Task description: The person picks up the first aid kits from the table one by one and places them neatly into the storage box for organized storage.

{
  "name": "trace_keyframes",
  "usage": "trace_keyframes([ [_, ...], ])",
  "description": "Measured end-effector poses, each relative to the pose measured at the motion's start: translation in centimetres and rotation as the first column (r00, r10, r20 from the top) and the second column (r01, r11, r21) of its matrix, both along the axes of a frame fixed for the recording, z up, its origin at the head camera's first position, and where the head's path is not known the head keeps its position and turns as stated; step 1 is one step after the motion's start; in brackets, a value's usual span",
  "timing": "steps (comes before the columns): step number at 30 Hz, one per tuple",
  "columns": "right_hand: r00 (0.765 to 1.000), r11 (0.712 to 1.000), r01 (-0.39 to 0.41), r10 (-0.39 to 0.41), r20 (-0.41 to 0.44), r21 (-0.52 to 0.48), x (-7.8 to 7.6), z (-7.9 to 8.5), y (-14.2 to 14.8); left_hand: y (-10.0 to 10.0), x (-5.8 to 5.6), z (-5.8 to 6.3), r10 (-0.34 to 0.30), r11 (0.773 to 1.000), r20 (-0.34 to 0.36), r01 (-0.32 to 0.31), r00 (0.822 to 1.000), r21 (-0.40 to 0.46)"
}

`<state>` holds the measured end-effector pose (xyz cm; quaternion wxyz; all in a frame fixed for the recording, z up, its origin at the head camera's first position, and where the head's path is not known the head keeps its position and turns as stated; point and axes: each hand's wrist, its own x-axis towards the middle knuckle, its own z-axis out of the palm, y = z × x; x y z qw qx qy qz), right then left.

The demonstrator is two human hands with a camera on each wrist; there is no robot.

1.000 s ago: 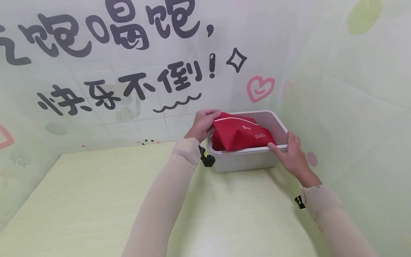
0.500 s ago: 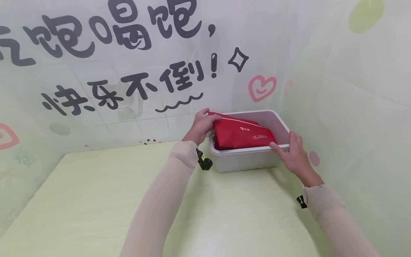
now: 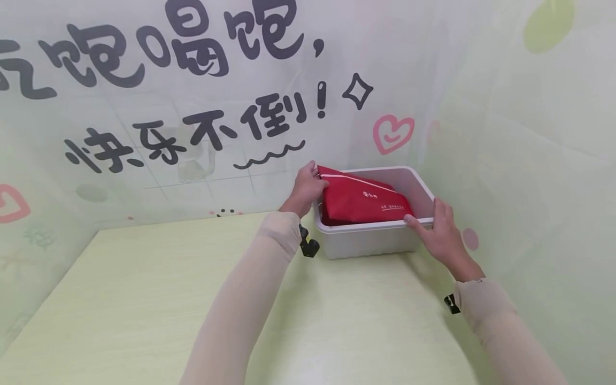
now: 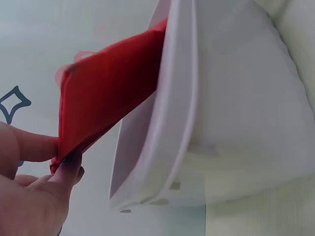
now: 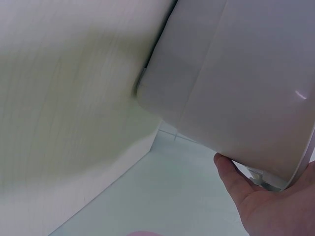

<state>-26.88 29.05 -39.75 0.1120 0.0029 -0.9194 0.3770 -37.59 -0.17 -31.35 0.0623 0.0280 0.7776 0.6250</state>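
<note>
A red fabric bag [image 3: 363, 200] with white print and a white stripe lies folded in a light grey plastic bin [image 3: 370, 243]. Its left corner sticks up above the rim. My left hand [image 3: 306, 187] pinches that corner; the left wrist view shows thumb and fingers [image 4: 37, 147] on either side of the red cloth [image 4: 108, 83], just outside the bin's edge. At the bin's right end my right hand [image 3: 443, 235] grips the rim, thumb over the front edge. From the right wrist, fingers [image 5: 234, 179] of this hand reach along the bin's outer wall [image 5: 236, 88]. The bag hides the bin's floor.
The bin stands on a pale wood-grain table [image 3: 159, 299], in its back right corner. A printed wall sheet [image 3: 269, 75] with large dark characters rises right behind it, and another pale sheet [image 3: 539, 176] closes off the right side.
The bag's front, which was bunched into a pointed fold, now lies flatter and its printing shows more fully. My left hand has shifted its hold at the corner. The right hand stays put.
</note>
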Motion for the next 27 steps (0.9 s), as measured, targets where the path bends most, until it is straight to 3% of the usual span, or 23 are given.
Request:
trace_keyframes([
  [6, 1.0, 1.0, 0.0, 0.001, -0.009, 0.014, 0.0, 0.0, 0.0, -0.3, 0.3, 0.1, -0.025, 0.999, -0.009, 0.024, 1.0, -0.037],
  [14, 1.0, 1.0, -0.009, 0.009, -0.019, 0.002, -0.1, -0.3, -0.1, -0.1, 0.3, 0.8, -0.115, 0.993, -0.047, 0.115, 0.992, 0.006],
  [27, 1.0, 1.0, -0.008, 0.009, -0.023, 0.018, -0.1, -0.3, 0.0, -1.6, 0.5, 0.7, -0.074, 0.996, -0.109, 0.078, 0.991, 0.032],
])
